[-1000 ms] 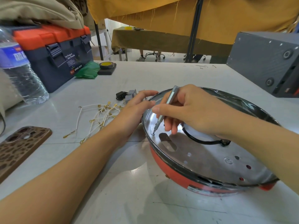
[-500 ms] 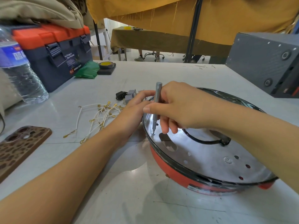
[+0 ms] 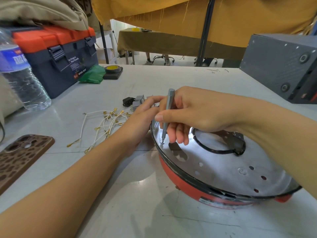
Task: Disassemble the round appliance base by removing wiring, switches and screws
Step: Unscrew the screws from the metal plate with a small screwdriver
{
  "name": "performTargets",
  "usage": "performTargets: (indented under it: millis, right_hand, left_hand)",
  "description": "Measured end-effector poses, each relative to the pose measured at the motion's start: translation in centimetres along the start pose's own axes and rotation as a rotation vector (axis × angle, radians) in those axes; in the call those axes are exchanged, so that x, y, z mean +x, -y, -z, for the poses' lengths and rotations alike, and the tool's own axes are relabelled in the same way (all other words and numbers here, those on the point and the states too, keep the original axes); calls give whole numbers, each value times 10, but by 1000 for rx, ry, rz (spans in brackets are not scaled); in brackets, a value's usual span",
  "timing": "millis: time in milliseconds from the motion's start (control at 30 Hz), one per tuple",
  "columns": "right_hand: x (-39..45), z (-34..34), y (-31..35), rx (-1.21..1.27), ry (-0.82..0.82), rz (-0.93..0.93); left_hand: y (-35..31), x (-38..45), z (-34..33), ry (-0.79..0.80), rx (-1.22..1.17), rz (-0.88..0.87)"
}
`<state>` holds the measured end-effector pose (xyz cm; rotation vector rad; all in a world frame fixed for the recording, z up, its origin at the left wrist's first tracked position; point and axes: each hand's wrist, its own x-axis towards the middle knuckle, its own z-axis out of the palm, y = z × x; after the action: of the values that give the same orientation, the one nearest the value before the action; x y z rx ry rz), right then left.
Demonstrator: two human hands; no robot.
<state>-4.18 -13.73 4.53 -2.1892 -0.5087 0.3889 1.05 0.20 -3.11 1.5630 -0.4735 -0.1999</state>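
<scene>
The round appliance base (image 3: 188,184), red-sided with a shiny metal plate on top, lies on the white table at the right. My right hand (image 3: 197,110) grips a slim grey screwdriver (image 3: 167,114), held nearly upright with its tip on a small screw (image 3: 162,142) near the plate's left rim. My left hand (image 3: 142,115) holds the base's left rim, fingers curled over the edge. A black cord (image 3: 212,150) loops on the plate. Removed white wires with brass terminals (image 3: 106,124) and small grey and black switches (image 3: 133,102) lie on the table to the left.
A water bottle (image 3: 20,78) and an orange-lidded toolbox (image 3: 56,54) stand at the back left, with green cloth (image 3: 92,74) and a tape roll (image 3: 113,68) beside them. A patterned phone case (image 3: 20,157) lies at the left edge. A grey box (image 3: 281,66) stands back right.
My right hand has tipped the screwdriver from a slant to nearly upright, its tip staying at the screw near the left rim. My left hand stays on the rim.
</scene>
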Motion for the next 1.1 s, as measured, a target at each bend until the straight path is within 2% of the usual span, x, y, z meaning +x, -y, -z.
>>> performTargets:
  millis: [367, 600, 800, 867, 1000, 1100]
  right_hand:
    - [5, 14, 3, -38, 140, 3]
    - [5, 1, 1, -31, -10, -4]
    - [5, -15, 4, 13, -165, -39]
    - [5, -17, 5, -89, -229, -38]
    - [2, -18, 8, -581, -406, -33]
    - [-3, -18, 15, -723, -456, -31]
  left_hand:
    - [2, 2, 1, -10, 24, -37]
    - [0, 1, -1, -7, 2, -29]
    - [-4, -5, -7, 77, -45, -105]
    - [-3, -4, -6, 63, -45, -90]
    - [5, 2, -1, -21, -16, -39]
    - [7, 3, 0, -38, 23, -36]
